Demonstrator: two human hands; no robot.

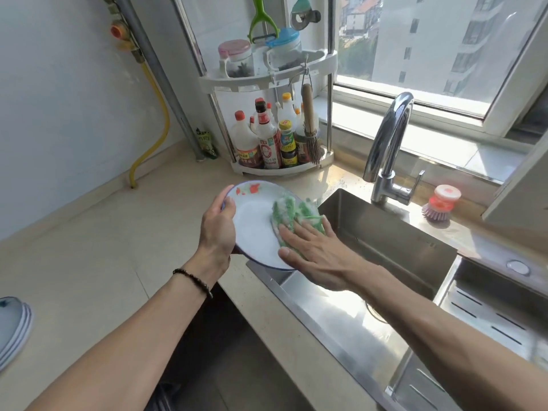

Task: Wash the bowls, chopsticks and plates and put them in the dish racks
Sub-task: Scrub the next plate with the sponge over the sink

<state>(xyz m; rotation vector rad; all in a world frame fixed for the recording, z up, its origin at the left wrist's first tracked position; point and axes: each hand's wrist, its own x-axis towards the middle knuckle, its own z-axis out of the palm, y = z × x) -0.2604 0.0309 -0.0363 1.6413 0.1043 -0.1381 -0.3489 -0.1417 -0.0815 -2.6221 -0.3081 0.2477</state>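
Observation:
A white plate with a blue rim and red flower print is held tilted over the left corner of the steel sink. My left hand grips its left edge, thumb on the face. My right hand presses a soapy green dishcloth flat against the plate's right side with straight fingers. A stack of blue-rimmed plates sits on the counter at the far left edge.
A chrome tap stands behind the sink, with a pink dish brush beside it. A corner rack holds sauce bottles and a bamboo brush. A perforated steel drainer lies in the sink's right part. Beige counter stretches left.

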